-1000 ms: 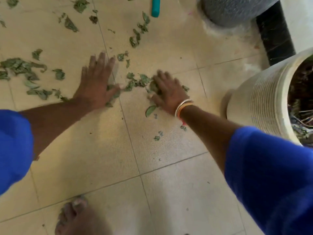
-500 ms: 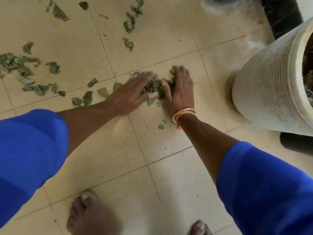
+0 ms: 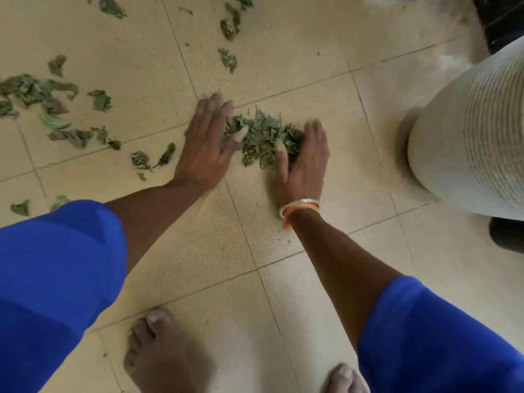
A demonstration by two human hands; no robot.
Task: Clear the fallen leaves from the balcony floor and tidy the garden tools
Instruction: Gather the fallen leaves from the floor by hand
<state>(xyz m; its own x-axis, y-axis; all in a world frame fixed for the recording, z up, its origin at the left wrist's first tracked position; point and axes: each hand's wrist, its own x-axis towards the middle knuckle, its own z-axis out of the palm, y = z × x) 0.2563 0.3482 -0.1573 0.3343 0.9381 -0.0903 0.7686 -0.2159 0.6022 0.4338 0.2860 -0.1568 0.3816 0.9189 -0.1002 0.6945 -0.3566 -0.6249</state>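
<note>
A small heap of dry green leaves (image 3: 262, 137) lies on the beige tiled floor (image 3: 198, 251). My left hand (image 3: 205, 146) rests flat against the heap's left side, fingers straight. My right hand (image 3: 304, 157), with bangles at the wrist, presses against the heap's right side, fingers straight. More loose leaves (image 3: 42, 100) are scattered to the left, and others (image 3: 229, 26) lie further up the floor. No garden tool is in view.
A large white ribbed planter (image 3: 476, 137) stands at the right, close to my right hand. A dark object (image 3: 507, 234) sits below it at the right edge. My bare feet (image 3: 158, 353) stand on the tiles near the bottom.
Both hands swept the leaves inward into one heap between them. The view shifted, so the teal tool and grey pot at the top are out of sight.
</note>
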